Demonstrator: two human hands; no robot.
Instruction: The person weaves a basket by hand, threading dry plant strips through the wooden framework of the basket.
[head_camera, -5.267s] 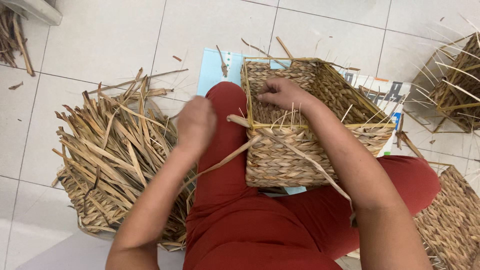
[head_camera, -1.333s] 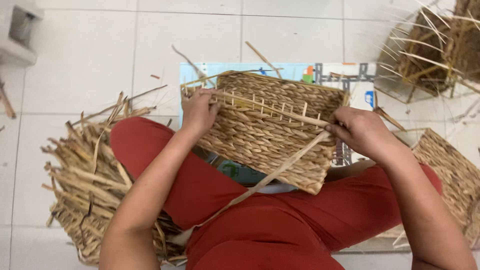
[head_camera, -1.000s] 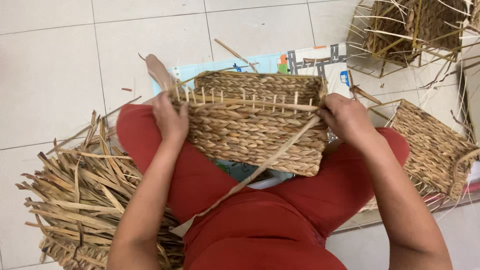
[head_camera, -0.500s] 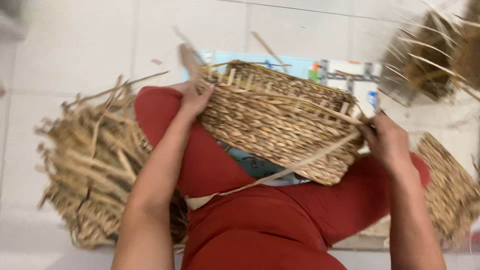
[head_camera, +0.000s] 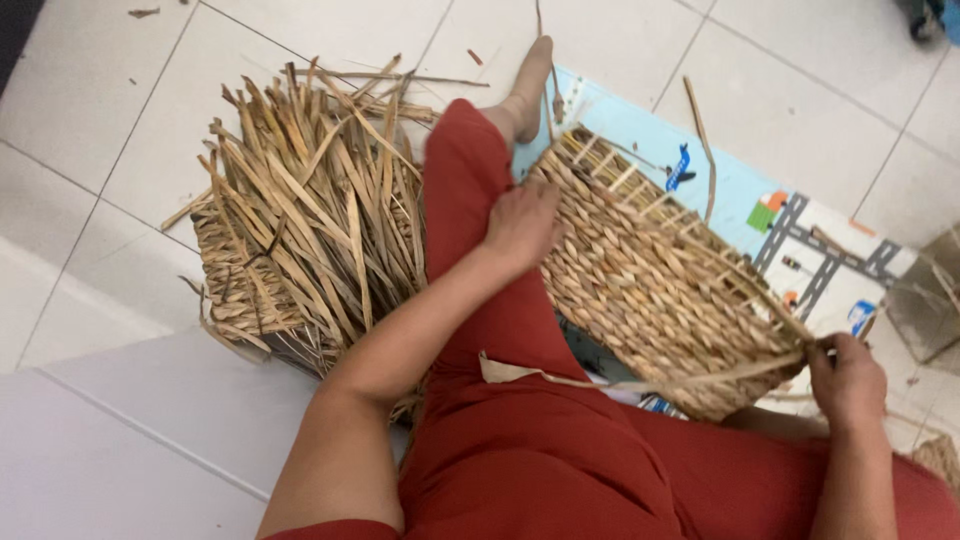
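A half-woven straw basket (head_camera: 655, 280) lies tilted across my lap on red trousers (head_camera: 540, 450). My left hand (head_camera: 522, 222) grips its near left corner. At the basket's right corner, my right hand (head_camera: 848, 378) is closed on a long flat straw strand (head_camera: 640, 380), which runs left across my lap to a loose end. Upright stakes stick out along the basket's far rim.
A big pile of dried straw strips (head_camera: 300, 220) sits in another basket to my left on the white tiled floor (head_camera: 90, 140). A light blue play mat (head_camera: 770, 210) with a road print lies under the basket. My bare foot (head_camera: 530, 80) points away at the top.
The view has swung left and down. The basket has turned so its right end points toward me. My right hand has pulled the strand taut along the basket's lower edge.
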